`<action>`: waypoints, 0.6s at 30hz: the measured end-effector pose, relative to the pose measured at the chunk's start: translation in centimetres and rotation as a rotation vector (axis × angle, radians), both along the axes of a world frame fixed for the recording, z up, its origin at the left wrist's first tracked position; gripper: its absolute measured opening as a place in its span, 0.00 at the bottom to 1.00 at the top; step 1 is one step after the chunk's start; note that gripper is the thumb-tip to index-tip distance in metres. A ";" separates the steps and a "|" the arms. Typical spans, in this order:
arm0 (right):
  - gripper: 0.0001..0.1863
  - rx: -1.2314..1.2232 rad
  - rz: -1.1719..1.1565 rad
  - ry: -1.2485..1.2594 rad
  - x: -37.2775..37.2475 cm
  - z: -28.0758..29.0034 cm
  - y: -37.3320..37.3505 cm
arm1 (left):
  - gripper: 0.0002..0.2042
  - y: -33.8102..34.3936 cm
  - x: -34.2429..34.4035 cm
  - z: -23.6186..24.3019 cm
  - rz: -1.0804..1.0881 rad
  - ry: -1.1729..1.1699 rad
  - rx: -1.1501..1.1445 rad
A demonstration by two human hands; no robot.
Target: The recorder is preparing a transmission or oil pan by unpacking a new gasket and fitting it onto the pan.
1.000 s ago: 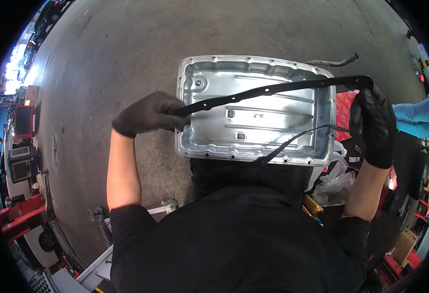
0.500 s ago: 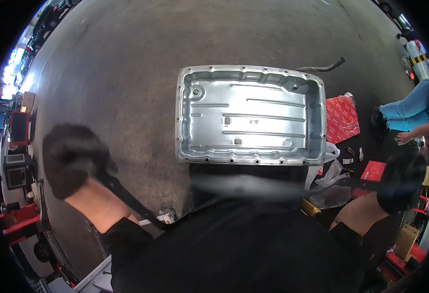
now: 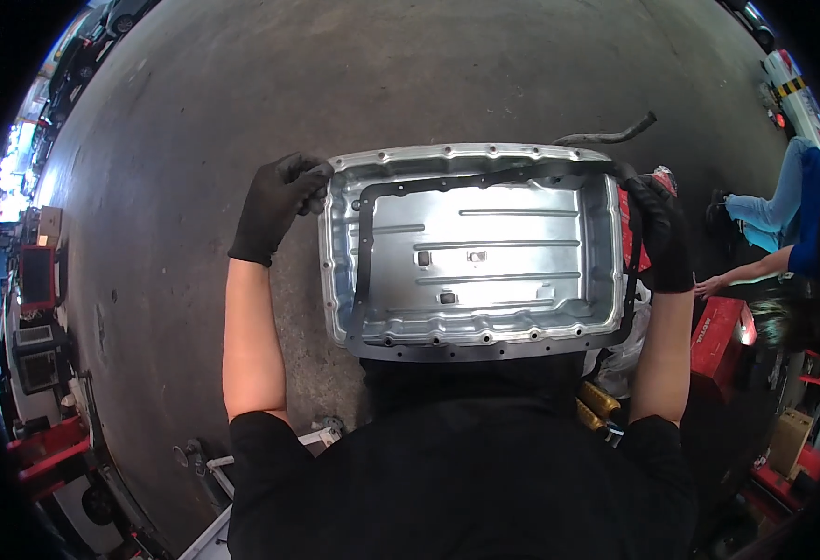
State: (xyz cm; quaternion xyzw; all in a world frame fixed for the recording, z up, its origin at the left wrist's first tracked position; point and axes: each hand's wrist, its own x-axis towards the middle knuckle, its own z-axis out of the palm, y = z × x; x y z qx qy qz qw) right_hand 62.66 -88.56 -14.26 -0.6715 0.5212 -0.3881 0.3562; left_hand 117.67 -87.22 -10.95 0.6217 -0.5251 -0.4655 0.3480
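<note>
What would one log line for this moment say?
left hand: by upper-left corner of metal pan, contact unclear | right hand: holding upper-right corner of black gasket | black gasket: over pan, offset from rim

Auto workshop: parked cars point(image 3: 126, 15), concrete floor point(image 3: 382, 84)

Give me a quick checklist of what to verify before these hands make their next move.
1. Silver pan with open side toward the camera: ok.
2. Right hand holding the black gasket: ok, near its upper right corner.
3. Left hand on the gasket: not ok, apart from it.
4. Gasket lined up with the pan: not ok, its left strip crosses the opening.
5. Left hand touching the pan's upper left corner: cannot tell.
6. Co-worker's hand away from the pan: ok, off to the right.
</note>
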 end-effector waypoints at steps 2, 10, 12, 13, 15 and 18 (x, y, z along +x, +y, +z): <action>0.16 0.007 -0.061 0.001 -0.2 -0.3 0.1 | 0.13 0.5 -1.5 0.6 -0.016 -0.097 -0.057; 0.14 0.067 -0.048 0.073 -0.2 0.9 0.8 | 0.15 1.5 -8.3 -0.7 -0.180 -1.155 -0.268; 0.13 0.290 -0.144 -0.204 0.4 1.3 0.8 | 0.14 1.4 -8.8 -1.1 -0.213 -1.226 -0.251; 0.12 0.263 -0.132 -0.215 0.8 1.5 0.9 | 0.13 1.4 -8.8 -1.2 -0.215 -1.227 -0.241; 0.11 0.240 -0.124 -0.227 1.4 2.0 1.1 | 0.12 1.5 -8.7 -1.4 -0.223 -1.228 -0.230; 0.11 0.267 -0.111 -0.286 1.8 2.8 1.5 | 0.13 1.8 -8.0 -1.3 -0.233 -1.193 -0.271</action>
